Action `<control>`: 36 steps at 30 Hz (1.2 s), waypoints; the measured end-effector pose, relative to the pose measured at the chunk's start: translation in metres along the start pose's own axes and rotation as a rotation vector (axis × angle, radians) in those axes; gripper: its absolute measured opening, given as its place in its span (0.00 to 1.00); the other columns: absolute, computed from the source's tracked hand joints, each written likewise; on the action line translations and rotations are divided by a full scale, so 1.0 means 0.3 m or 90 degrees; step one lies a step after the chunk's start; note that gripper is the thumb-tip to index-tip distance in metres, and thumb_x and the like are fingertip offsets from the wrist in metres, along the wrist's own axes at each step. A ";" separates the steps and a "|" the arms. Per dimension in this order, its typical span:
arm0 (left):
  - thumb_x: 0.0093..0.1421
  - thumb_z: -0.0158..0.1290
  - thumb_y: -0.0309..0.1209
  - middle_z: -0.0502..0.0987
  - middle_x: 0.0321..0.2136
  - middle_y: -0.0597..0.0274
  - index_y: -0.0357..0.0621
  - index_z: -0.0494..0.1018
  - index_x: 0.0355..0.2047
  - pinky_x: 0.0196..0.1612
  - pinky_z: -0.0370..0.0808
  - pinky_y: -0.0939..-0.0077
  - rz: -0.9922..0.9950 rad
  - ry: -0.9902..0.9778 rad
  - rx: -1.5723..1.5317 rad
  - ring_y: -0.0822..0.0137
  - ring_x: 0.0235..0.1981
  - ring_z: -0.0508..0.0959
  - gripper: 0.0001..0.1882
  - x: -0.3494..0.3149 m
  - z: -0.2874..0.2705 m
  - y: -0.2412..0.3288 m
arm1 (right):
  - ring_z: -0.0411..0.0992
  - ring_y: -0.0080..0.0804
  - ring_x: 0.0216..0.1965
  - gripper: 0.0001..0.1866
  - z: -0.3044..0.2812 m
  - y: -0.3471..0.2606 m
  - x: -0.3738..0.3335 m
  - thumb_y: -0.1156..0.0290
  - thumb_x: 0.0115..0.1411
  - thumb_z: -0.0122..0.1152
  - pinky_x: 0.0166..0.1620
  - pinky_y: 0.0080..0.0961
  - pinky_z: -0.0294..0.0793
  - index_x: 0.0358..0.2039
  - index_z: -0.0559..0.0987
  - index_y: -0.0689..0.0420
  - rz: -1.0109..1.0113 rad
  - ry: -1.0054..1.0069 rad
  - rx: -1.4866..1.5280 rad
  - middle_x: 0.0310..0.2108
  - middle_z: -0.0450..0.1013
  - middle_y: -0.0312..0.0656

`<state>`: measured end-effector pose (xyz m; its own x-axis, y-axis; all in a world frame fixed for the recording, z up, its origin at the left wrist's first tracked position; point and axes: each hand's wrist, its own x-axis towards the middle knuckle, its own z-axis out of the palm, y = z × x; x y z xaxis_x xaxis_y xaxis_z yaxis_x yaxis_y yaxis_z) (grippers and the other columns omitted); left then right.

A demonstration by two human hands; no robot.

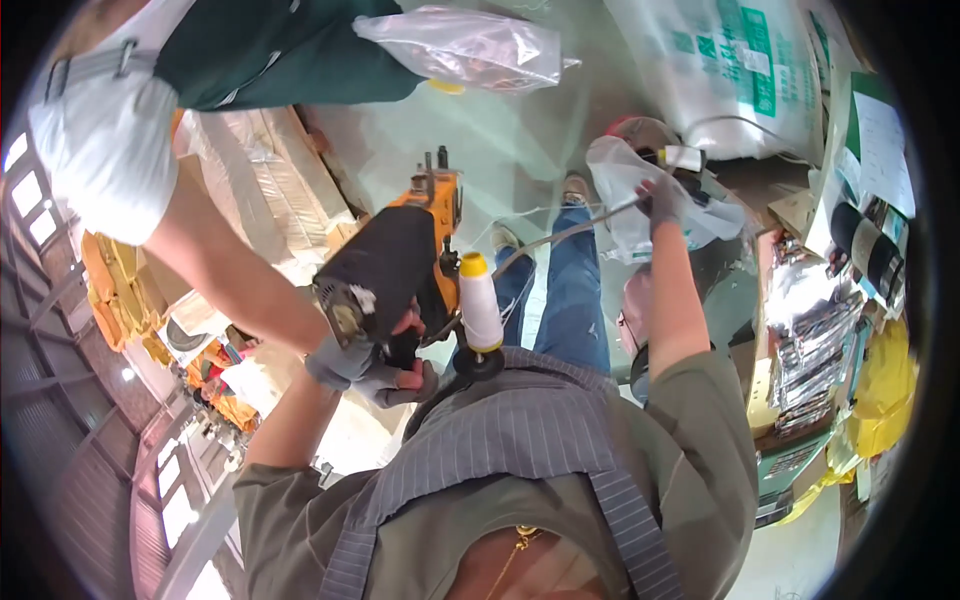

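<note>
A black and orange portable bag-sewing machine [385, 255] is held up left of my legs, with a white thread cone [480, 305] mounted on its near side. My left hand [405, 385], in a grey glove, is closed at the machine's black handle. Right beside it is another person's gloved hand [340, 362], reaching in from the upper left; the two overlap, so their exact grips are partly hidden. My right hand [660, 203], also gloved, is closed on a grey cable [580, 228] running toward the machine. A clear plastic bag [625, 185] hangs against that hand.
The other person's dark trousers [290, 55] and a plastic bag [470, 45] are at the top. A large white sack [735, 75] stands at upper right. Wrapped stacks [260, 180] lie on the left, and a cluttered shelf [810, 350] stands on the right.
</note>
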<state>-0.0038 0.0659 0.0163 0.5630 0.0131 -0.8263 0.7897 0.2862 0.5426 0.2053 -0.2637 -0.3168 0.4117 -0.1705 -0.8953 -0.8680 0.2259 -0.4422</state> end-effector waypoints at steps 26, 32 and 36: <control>0.53 0.59 0.25 0.75 0.27 0.65 0.42 0.72 0.35 0.25 0.71 0.79 0.025 0.091 -0.255 0.74 0.22 0.72 0.10 0.562 -0.685 -0.677 | 0.72 0.41 0.45 0.28 0.817 0.800 -0.445 0.56 0.51 0.66 0.49 0.32 0.69 0.46 0.70 0.61 -0.348 -0.466 -0.836 0.44 0.72 0.50; 0.56 0.54 0.24 0.72 0.23 0.67 0.41 0.72 0.34 0.24 0.68 0.79 0.078 0.121 -0.219 0.75 0.21 0.70 0.05 1.026 -0.767 -0.983 | 0.74 0.34 0.34 0.10 0.945 0.728 0.117 0.70 0.55 0.58 0.37 0.29 0.75 0.34 0.71 0.61 -0.263 -0.461 -0.024 0.29 0.72 0.45; 0.54 0.54 0.27 0.69 0.22 0.67 0.43 0.70 0.32 0.25 0.68 0.78 0.124 0.134 -0.265 0.73 0.21 0.70 0.06 1.259 -0.839 -1.166 | 0.74 0.33 0.33 0.11 1.027 0.732 0.406 0.69 0.56 0.58 0.38 0.28 0.75 0.36 0.71 0.62 -0.372 -0.457 0.023 0.31 0.73 0.45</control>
<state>-0.1287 0.2119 -0.5235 0.5951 0.2849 -0.7515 0.4866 0.6164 0.6191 0.1502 0.0606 -0.5399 0.8649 0.3655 -0.3442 -0.4647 0.3235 -0.8242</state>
